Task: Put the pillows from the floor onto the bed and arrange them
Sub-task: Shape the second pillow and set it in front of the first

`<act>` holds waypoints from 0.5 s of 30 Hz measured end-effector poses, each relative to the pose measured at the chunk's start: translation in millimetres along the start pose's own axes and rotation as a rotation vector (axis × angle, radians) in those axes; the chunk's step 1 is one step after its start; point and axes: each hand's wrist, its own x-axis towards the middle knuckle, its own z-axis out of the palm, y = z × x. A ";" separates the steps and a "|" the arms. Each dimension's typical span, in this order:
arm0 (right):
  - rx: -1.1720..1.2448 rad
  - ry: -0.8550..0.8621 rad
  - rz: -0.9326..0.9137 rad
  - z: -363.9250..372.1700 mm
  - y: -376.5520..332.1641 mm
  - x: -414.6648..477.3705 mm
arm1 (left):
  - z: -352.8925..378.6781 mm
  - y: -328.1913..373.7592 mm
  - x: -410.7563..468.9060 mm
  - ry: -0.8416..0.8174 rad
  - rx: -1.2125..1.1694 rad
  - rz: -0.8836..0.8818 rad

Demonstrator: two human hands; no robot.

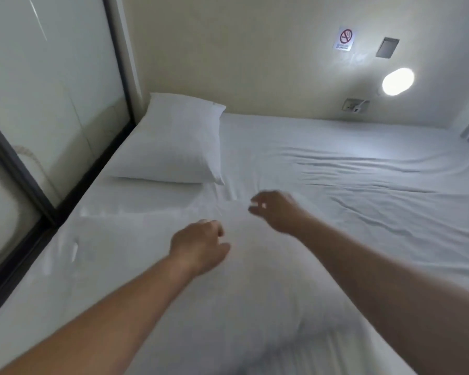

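A white pillow (171, 142) lies flat at the far left corner of the bed (363, 190), against the head wall. A second white pillow (152, 266), blurred by motion, lies across the near middle of the bed under my forearms. My left hand (201, 247) hovers over its middle with the fingers curled in; whether it grips any cloth is not visible. My right hand (275, 211) is at the pillow's far edge, fingers hanging loose and slightly apart, with nothing visibly in them.
A glass partition with a dark frame (52, 207) runs along the bed's left side. On the head wall are a lit round lamp (398, 81), a socket (354, 105) and a no-smoking sign (345, 38). The sheet's right half is wrinkled.
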 end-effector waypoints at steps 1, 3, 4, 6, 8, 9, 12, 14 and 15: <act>0.029 -0.052 0.057 11.4 5.2 -11.2 | -0.9 -16.0 9.5 -0.060 0.039 -0.031; 0.076 -0.103 0.225 22.9 14.9 -33.7 | 4.1 -41.2 26.4 -0.138 0.090 -0.093; 0.148 -0.159 0.343 24.9 18.8 -48.2 | 8.3 -50.0 35.0 -0.154 0.093 -0.112; 0.416 -0.453 0.590 31.4 29.4 -83.2 | 15.0 -58.4 54.2 -0.210 0.074 -0.119; 0.631 -0.597 0.724 58.1 44.3 -113.1 | 20.9 -58.3 72.2 -0.272 0.057 -0.112; 0.751 -0.479 0.775 78.0 49.3 -121.6 | 24.2 -57.2 80.1 -0.299 0.053 -0.107; 1.119 -0.082 0.952 133.6 53.0 -128.2 | 38.2 -56.8 101.1 -0.334 0.061 -0.093; 1.364 -0.112 1.018 150.8 40.0 -118.2 | 50.3 -59.6 107.0 -0.315 0.104 -0.095; 1.474 -0.112 1.018 153.4 34.0 -113.2 | 55.8 -61.0 106.9 -0.297 0.118 -0.106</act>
